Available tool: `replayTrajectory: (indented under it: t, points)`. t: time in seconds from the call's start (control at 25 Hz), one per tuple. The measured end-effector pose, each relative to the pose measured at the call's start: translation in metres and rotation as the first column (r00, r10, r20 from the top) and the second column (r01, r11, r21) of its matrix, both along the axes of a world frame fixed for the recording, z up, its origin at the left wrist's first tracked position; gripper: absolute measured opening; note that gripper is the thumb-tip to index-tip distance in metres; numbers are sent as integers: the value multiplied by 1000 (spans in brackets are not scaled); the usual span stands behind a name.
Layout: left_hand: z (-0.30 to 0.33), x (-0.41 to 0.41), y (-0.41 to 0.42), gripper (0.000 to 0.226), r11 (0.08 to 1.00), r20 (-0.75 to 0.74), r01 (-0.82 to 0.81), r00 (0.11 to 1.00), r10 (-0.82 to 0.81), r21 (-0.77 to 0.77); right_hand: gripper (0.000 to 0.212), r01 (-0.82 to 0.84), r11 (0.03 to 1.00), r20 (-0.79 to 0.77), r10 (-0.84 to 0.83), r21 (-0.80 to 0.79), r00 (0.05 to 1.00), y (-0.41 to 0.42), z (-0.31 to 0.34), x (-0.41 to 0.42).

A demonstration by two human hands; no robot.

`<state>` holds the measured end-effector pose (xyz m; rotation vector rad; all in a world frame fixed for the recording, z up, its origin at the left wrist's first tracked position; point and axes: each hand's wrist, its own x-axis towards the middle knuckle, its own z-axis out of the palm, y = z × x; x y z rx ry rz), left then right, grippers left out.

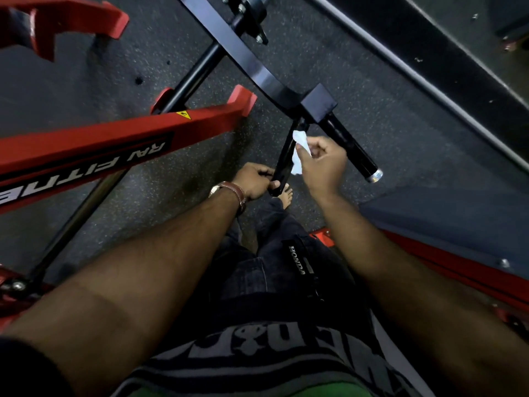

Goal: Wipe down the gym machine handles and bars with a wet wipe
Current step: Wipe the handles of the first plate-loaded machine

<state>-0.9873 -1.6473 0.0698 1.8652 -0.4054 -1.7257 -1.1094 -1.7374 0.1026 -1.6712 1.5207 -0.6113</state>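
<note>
Because my right hand (322, 164) curls over the wet wipe (299, 151), I see only the white folds that stick out toward the thin black handle (283, 161); the rest of the wipe is hidden in my grip. The wipe presses against the upper half of that handle, just below the black block (319, 106) where it joins the machine arm. My left hand (254, 181) grips the handle's lower end, fingers wrapped round it, so the tip is partly covered; a brown strap (236, 191) sits on that wrist. Just beside my right hand, a thicker black bar (353, 150) with a silver cap runs down to the right. My bare toes (286, 196) peek out below the handle on the speckled floor (386, 133). The red frame (94, 147) on my left is cut off by the edge, its lettering only partly readable.
</note>
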Motion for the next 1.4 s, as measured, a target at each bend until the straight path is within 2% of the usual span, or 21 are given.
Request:
replayTrajectory:
  t: [0.08, 0.16, 0.28, 0.44, 0.52, 0.56, 0.6, 0.68, 0.76, 0.88, 0.92, 1.04, 1.12, 1.2, 1.28, 1.4]
  points:
    - [3, 0, 0, 31, 1000, -23, -13, 1000, 13, -11, 8, -187, 943, -99, 165, -276, 981, 2, -3, 8]
    - [3, 0, 0, 34, 1000, -12, -19, 1000, 19, -20, 10, -304, 873, -197, 245, -382, 949, 5, -14, 2]
    - [-2, -1, -1, 38, 998, -11, -56, 998, 55, -37, 12, -410, 856, -227, 351, -315, 908, 0, -14, -6]
    - [-5, -2, -1, 40, 995, -14, -94, 996, 93, -46, 7, -348, 919, -201, 311, -185, 929, -17, -5, 10]
    - [-11, -5, 3, 39, 992, -12, -117, 993, 117, -47, 6, -449, 888, -259, 413, -97, 873, -2, -4, 7]
    - [-12, -6, 3, 39, 991, -12, -127, 992, 126, -44, 8, -471, 879, -247, 442, -75, 862, 3, -1, 4]
    - [-13, -7, 2, 39, 991, -9, -129, 992, 129, -39, 11, -422, 905, -160, 409, -56, 898, 5, 4, 4]
    - [-13, -6, 2, 40, 991, -5, -132, 991, 132, -34, 17, -268, 947, -83, 258, -174, 963, -3, 5, 6]
    - [-11, -6, 2, 41, 990, -19, -138, 990, 137, -38, 20, -220, 943, -126, 193, -250, 973, 0, 3, 7]
    - [-10, -8, 2, 41, 988, -25, -145, 989, 143, -50, 25, -223, 967, -144, 205, -120, 968, 28, -2, -5]
    - [-10, -8, 2, 41, 989, -22, -143, 990, 142, -49, 24, -154, 985, -106, 145, -75, 984, 29, 3, -5]
    - [-8, -6, 2, 39, 989, -23, -138, 990, 138, -44, 11, 231, 972, 44, -233, 36, 972, -4, 9, 15]
    - [-6, -6, 2, 39, 989, -30, -139, 990, 138, -45, 14, 333, 926, 135, -358, 176, 924, -8, 2, 25]
    - [-5, -8, 3, 39, 990, -34, -130, 991, 128, -49, 10, 337, 890, 54, -370, 307, 927, 8, -18, 17]
    - [-5, -9, 3, 38, 990, -36, -127, 992, 124, -63, 12, 309, 798, 27, -376, 518, 926, 13, -28, 3]
    - [-5, -6, 4, 39, 991, -28, -117, 993, 115, -67, 20, 199, 642, 213, -505, 740, 836, -7, -19, 7]
